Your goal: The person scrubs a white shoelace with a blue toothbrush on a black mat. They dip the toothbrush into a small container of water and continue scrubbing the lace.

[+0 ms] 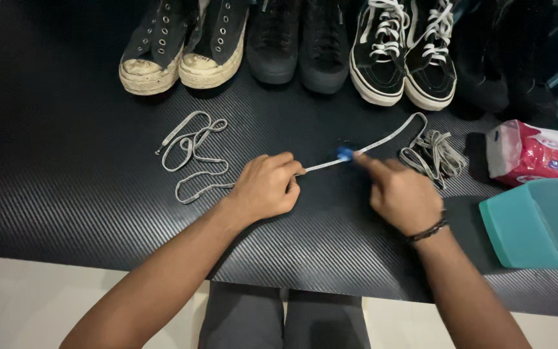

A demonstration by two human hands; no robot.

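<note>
Head view looks down on a black ribbed mat [66,194] where two bare hands work a grey-white shoelace [382,137] stretched between them. The left hand [265,187] is curled narrow, pinching the lace at its fingertips, while the right hand [400,190] points its forefinger out and presses a small blue piece [345,153] against the lace; whether that hand grips the piece or only pins it, I cannot tell. From the left hand the lace trails into loose loops [192,152] on the mat, and past the right hand it curves back to a bunched second lace [434,155]. A judgement: a pull to the right could drag those loose loops into a knot, or snag the bunched lace lying just beside the right hand, and the small blue piece could slip off if the lace goes slack. Three pairs of shoes [292,45] line the far edge, close behind the lace, so room to move back is tight. On the right, a red-and-white packet [531,155] and a teal container [540,223] hem the right wrist. Open mat lies to the left and toward the near edge, above the pale floor [20,304].
</note>
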